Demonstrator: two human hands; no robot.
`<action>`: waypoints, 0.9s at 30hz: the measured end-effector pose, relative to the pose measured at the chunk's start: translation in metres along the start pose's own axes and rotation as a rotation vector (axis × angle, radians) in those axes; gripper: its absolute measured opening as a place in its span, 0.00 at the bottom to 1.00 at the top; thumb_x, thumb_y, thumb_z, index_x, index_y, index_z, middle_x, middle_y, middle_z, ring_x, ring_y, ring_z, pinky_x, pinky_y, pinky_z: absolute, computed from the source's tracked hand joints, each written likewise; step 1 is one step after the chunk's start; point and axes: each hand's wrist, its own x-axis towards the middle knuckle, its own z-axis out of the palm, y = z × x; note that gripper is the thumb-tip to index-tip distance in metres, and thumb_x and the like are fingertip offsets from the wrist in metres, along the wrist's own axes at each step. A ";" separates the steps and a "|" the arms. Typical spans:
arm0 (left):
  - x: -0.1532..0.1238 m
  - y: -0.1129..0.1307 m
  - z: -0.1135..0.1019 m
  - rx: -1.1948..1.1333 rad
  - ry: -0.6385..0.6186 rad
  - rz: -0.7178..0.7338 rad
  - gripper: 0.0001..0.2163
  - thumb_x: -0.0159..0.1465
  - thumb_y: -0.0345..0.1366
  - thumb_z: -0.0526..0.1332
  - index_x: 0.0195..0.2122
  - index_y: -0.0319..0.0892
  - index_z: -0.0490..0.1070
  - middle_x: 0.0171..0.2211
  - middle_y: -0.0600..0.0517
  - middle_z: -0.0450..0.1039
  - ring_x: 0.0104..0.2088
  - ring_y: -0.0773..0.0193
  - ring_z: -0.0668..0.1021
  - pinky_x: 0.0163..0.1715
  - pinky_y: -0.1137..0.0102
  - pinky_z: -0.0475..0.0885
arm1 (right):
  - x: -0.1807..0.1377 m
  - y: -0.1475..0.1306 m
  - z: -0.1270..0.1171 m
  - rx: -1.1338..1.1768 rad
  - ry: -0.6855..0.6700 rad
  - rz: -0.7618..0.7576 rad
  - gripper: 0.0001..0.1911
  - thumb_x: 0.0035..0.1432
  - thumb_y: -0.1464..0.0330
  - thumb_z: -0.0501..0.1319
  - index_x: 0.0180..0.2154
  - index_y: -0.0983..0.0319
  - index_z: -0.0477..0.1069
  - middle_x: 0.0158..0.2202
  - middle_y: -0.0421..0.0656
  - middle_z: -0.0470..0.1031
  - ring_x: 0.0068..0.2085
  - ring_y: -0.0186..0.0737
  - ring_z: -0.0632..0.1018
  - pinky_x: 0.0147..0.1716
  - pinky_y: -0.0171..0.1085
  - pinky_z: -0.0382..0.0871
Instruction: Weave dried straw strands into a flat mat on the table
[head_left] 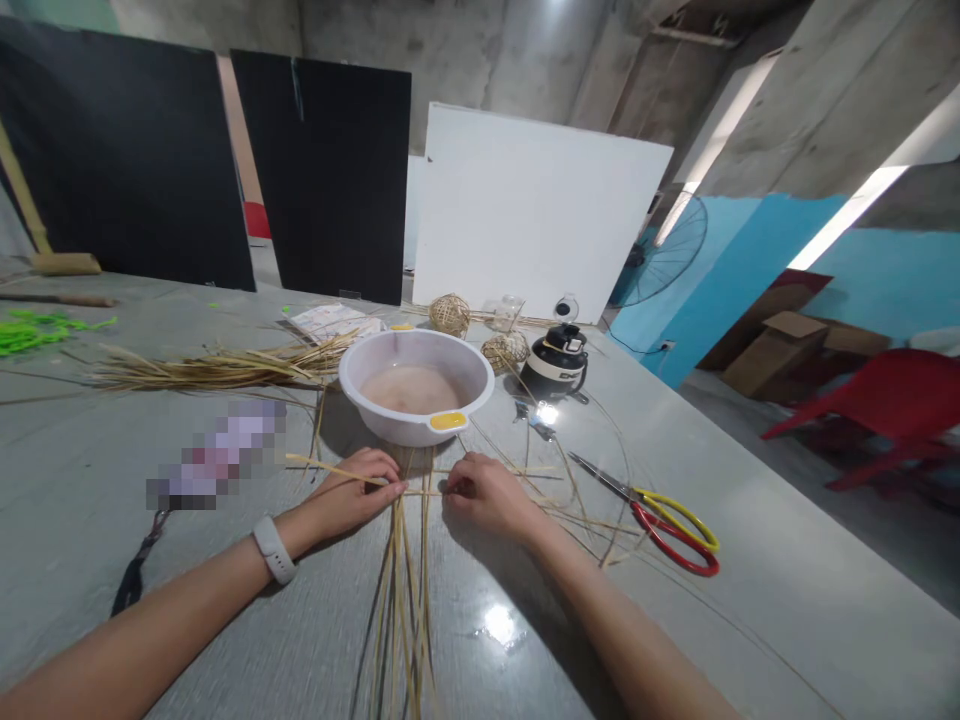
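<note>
My left hand (366,482) wears a white wristband. Its thumb and index finger pinch a thin bamboo strip (319,464) that runs out to the left. To its right, my right hand (486,492) has its fingers curled and pinched at the other side of the same small crossing of strips. Several lengthwise bamboo strips (405,610) run between the hands toward the table's front edge. More loose strips fan out to the right of my right hand. What exactly lies under the curled right fingers is hidden.
A white basin (349,385) of cloudy water stands just beyond my hands. Scissors (667,525) with red and yellow handles lie right. A strip bundle (217,368) lies left, near a blurred phone-like item (225,450). Woven balls (450,314) and a black jug (553,365) stand behind.
</note>
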 end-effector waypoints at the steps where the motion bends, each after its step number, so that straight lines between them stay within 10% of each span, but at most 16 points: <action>1: 0.000 0.000 0.000 0.008 0.003 0.009 0.10 0.67 0.40 0.61 0.34 0.44 0.79 0.41 0.49 0.79 0.44 0.58 0.77 0.46 0.64 0.72 | 0.000 0.002 0.001 0.013 -0.007 -0.008 0.07 0.52 0.77 0.65 0.32 0.60 0.78 0.32 0.43 0.75 0.35 0.40 0.74 0.36 0.37 0.64; 15: -0.001 -0.007 0.008 0.100 0.023 0.073 0.09 0.68 0.38 0.60 0.40 0.45 0.81 0.43 0.48 0.77 0.45 0.57 0.76 0.46 0.64 0.70 | 0.000 0.002 0.011 0.026 0.014 -0.033 0.05 0.57 0.77 0.66 0.34 0.61 0.77 0.33 0.42 0.75 0.36 0.39 0.74 0.38 0.36 0.65; 27: 0.000 -0.008 0.009 0.049 0.050 0.051 0.08 0.67 0.37 0.61 0.37 0.44 0.79 0.42 0.48 0.77 0.45 0.57 0.76 0.47 0.64 0.69 | -0.001 -0.002 0.028 -0.394 0.093 -0.105 0.04 0.66 0.69 0.63 0.38 0.62 0.76 0.38 0.47 0.77 0.41 0.46 0.75 0.39 0.41 0.61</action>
